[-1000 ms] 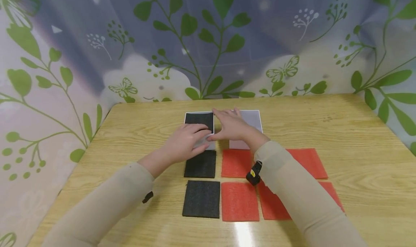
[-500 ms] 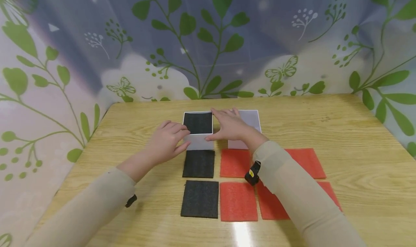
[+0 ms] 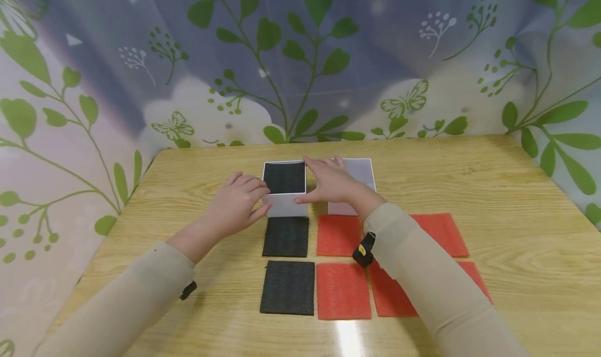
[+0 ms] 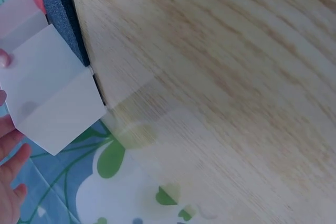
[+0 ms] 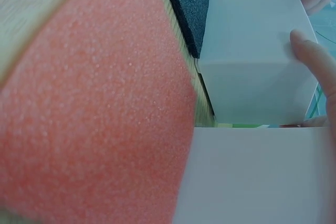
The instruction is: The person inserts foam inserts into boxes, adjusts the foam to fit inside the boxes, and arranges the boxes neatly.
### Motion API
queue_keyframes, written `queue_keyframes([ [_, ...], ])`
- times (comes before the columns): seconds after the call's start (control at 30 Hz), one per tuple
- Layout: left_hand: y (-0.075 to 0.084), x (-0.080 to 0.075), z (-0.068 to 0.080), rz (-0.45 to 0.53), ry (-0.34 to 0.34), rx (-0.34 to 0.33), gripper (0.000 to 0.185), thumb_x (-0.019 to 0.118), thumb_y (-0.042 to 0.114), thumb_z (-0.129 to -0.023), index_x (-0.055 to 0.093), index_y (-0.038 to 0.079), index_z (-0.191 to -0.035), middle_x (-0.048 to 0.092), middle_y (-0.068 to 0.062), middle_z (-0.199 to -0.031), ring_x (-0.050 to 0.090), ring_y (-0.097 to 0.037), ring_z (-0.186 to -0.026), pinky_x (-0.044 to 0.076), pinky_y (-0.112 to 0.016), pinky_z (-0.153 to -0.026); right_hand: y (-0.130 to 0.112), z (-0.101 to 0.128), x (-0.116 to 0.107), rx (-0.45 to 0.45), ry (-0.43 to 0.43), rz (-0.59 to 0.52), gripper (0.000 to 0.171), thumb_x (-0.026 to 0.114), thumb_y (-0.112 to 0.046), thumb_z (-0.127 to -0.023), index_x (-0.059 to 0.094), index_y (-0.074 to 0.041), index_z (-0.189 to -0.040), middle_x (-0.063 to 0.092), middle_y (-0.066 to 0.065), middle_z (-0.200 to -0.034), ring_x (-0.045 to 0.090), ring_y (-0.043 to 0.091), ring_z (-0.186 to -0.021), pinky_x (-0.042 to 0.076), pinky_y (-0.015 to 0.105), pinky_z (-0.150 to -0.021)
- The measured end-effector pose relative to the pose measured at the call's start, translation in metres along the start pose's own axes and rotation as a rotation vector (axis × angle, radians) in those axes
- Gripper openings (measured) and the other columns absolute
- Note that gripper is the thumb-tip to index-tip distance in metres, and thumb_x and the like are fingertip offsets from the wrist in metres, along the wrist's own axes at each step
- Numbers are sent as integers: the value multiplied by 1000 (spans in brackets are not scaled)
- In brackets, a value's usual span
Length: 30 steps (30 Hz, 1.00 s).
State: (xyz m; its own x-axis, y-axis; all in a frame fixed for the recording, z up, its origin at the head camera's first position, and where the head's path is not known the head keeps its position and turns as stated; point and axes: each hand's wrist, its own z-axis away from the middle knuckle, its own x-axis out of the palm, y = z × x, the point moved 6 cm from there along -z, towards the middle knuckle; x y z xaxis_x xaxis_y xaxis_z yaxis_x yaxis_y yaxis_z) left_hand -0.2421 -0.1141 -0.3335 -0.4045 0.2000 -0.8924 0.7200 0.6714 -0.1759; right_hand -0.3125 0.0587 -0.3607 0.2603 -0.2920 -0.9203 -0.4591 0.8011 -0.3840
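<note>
The small white open-topped cardboard box (image 3: 285, 190) with a black foam square (image 3: 284, 177) seated in it stands at the far middle of the light wooden table (image 3: 493, 190), just beyond the rows of foam pieces. It looks light and thin-walled, stiff enough to keep its shape but easy to dent or slide on the glossy top, so the sound hold is on two opposite side walls low down, not on the rim.

The left hand (image 3: 237, 203) rests its loosely bent fingers against the box's left wall, touching rather than clasping. The right hand (image 3: 331, 182) lies with fingers nearly straight over the gap between this box and a second white box (image 3: 359, 171) just beside it, the thumb against the first box's right wall; neither hand closes round anything.

There are two white boxes. Black foam squares number three: one in the box and two (image 3: 285, 236) (image 3: 288, 287) on the table in a column before it. Red foam squares (image 3: 344, 290) appear to be four, in two rows, though the right sleeve (image 3: 422, 278) covers part of two.
</note>
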Motion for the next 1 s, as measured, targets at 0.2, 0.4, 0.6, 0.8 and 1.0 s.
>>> queue_keyframes([
  [0.2, -2, 5, -2, -47, -79, -39, 36, 62, 34, -88, 67, 4, -108, 63, -10, -110, 55, -28, -106, 34, -52, -99, -1, 1, -1, 1, -3, 9, 108, 65, -65, -72, 14, -12, -151, 30, 6, -149, 20, 27, -138, -6, 51, -109],
  [0.4, -5, 16, -7, -147, -280, -158, 62, 58, 47, -89, 52, 4, -132, 50, -12, -134, 43, -30, -124, 26, -55, -104, -3, 2, -2, 1, -13, 14, 107, 65, -64, -74, 14, -11, -151, 29, 7, -150, 19, 27, -138, -6, 51, -109],
  [0.6, -3, 22, -17, -230, -379, -224, 76, 57, 54, -86, 43, 2, -139, 42, -15, -141, 37, -30, -129, 24, -55, -105, -2, 3, -2, 3, -15, 12, 107, 65, -64, -74, 14, -11, -151, 27, 7, -150, 18, 28, -138, -6, 51, -109],
  [0.8, -3, 27, -22, -187, -459, -298, 82, 55, 59, -85, 39, 1, -141, 32, -18, -146, 30, -32, -134, 21, -56, -106, -2, 2, -2, 4, -14, 25, 107, 64, -65, -74, 13, -11, -151, 27, 7, -151, 18, 27, -138, -5, 51, -109],
  [1.0, -5, 30, -26, -156, -484, -316, 82, 54, 59, -85, 37, 2, -142, 31, -18, -146, 27, -32, -135, 21, -56, -106, -2, 1, -1, 2, -12, 27, 107, 64, -65, -74, 14, -11, -151, 28, 8, -150, 19, 28, -138, -5, 51, -109],
])
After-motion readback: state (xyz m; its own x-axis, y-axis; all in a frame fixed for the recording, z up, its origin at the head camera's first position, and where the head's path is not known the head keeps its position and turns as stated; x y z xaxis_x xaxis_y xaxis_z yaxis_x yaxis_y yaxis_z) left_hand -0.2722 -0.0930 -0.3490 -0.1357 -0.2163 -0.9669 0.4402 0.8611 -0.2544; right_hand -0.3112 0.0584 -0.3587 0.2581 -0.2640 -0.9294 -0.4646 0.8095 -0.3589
